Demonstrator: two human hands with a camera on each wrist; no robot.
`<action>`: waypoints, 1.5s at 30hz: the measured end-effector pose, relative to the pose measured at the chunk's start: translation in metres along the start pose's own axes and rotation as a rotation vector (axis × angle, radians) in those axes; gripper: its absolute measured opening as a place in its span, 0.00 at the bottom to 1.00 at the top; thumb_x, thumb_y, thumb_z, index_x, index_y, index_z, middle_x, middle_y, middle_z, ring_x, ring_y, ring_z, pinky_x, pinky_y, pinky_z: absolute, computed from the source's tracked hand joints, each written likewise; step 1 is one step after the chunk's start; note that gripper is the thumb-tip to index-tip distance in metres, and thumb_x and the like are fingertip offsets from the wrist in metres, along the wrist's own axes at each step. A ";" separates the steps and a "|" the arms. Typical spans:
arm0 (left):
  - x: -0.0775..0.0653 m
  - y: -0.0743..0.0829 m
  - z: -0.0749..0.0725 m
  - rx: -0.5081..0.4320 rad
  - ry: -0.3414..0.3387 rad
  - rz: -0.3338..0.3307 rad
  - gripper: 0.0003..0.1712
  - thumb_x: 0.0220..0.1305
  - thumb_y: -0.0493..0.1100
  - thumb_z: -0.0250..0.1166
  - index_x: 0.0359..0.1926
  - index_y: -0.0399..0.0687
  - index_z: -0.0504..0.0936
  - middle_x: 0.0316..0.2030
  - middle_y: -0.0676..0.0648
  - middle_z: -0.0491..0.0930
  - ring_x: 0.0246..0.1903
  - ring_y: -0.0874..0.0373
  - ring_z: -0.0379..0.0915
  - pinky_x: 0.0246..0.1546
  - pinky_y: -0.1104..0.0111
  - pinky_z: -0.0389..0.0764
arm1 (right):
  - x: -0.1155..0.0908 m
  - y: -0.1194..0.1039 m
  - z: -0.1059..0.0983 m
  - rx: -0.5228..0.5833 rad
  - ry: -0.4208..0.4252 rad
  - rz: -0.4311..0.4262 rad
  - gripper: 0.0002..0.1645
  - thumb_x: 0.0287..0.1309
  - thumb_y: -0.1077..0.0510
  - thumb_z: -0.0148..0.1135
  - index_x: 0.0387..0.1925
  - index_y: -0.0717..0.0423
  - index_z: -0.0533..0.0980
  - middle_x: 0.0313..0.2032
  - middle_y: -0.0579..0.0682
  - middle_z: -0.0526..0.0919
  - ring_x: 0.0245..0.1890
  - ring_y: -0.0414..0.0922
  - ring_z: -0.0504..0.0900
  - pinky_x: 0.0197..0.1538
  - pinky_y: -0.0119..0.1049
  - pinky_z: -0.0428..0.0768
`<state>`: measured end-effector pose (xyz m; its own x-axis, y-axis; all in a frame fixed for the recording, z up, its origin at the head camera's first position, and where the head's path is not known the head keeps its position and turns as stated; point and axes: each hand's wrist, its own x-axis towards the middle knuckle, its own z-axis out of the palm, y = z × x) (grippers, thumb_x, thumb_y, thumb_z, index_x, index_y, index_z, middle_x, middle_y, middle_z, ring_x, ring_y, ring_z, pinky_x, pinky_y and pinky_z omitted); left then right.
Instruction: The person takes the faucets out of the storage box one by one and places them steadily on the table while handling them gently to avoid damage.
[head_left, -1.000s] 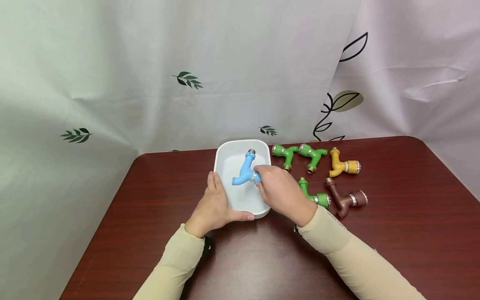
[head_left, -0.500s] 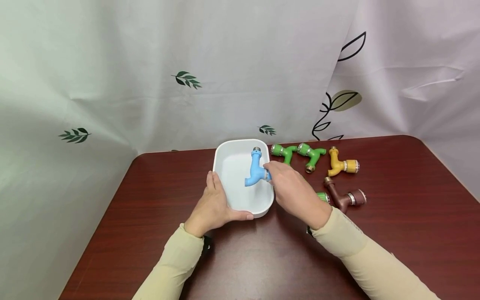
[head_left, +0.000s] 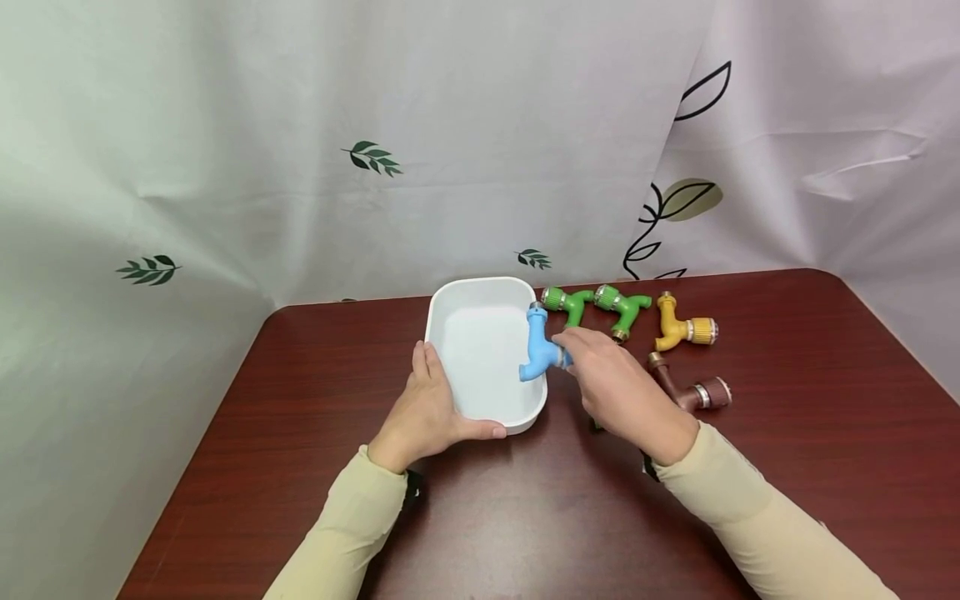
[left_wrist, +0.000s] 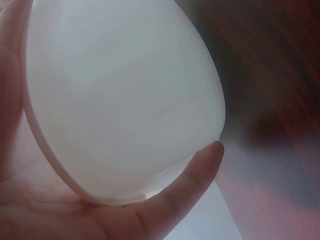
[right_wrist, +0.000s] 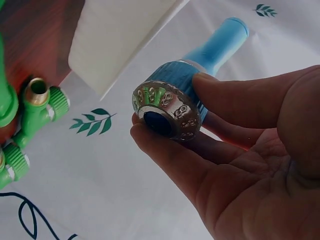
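A light-blue plastic faucet (head_left: 537, 346) hangs over the right rim of a white tray (head_left: 483, 367), its threaded end towards the back. My right hand (head_left: 624, 392) grips it by the ribbed knob, which the right wrist view shows as a blue knob (right_wrist: 172, 82) with a silvery cap between thumb and fingers. My left hand (head_left: 429, 412) holds the tray's near left corner. Its thumb (left_wrist: 187, 187) lies along the near side, and the other fingers are against the left side. The tray holds nothing that I can see.
Right of the tray lie two green faucets (head_left: 626, 307), a yellow faucet (head_left: 672, 327) and a brown faucet (head_left: 701, 393). Another green faucet is almost wholly hidden under my right hand. A white patterned curtain (head_left: 450, 167) hangs behind the dark red table (head_left: 337, 358).
My right hand has carried the blue faucet rightwards, from over the tray's middle to its right rim, and now covers the nearest green faucet. My left hand and the tray have hardly moved.
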<state>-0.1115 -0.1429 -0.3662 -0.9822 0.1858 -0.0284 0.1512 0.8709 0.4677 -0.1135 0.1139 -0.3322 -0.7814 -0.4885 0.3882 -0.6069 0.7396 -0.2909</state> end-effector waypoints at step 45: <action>-0.001 0.001 -0.002 -0.001 0.004 -0.002 0.92 0.31 0.73 0.81 0.74 0.19 0.35 0.75 0.25 0.35 0.68 0.28 0.58 0.63 0.52 0.70 | -0.017 0.025 0.014 -0.063 -0.145 -0.002 0.25 0.36 0.85 0.56 0.42 0.71 0.76 0.39 0.59 0.79 0.43 0.58 0.79 0.49 0.50 0.78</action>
<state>-0.1105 -0.1427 -0.3641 -0.9829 0.1821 -0.0262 0.1488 0.8707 0.4687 -0.1173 0.1343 -0.3581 -0.7960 -0.5479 0.2572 -0.6014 0.7643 -0.2328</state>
